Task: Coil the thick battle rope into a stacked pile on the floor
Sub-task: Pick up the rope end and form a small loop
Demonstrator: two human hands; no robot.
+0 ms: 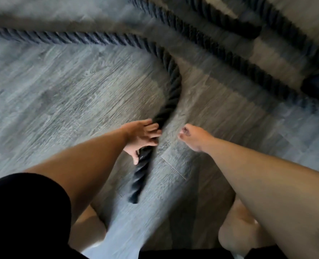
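A thick black twisted battle rope (pixel 170 85) lies on the grey wood-look floor, its end near my knees at the lower middle. From there it curves up, bends left and runs off the left edge. My left hand (pixel 141 137) grips the rope close to its end, fingers over the top and thumb below. My right hand (pixel 194 136) hovers just right of the rope with its fingers curled, holding nothing. More rope strands (pixel 235 53) cross the upper right. The frame is blurred by motion.
Grey plank floor (pixel 61 94) stretches to the left. A dark object (pixel 317 85) sits at the right edge beside the far rope strands. My bare knees (pixel 244 230) are at the bottom.
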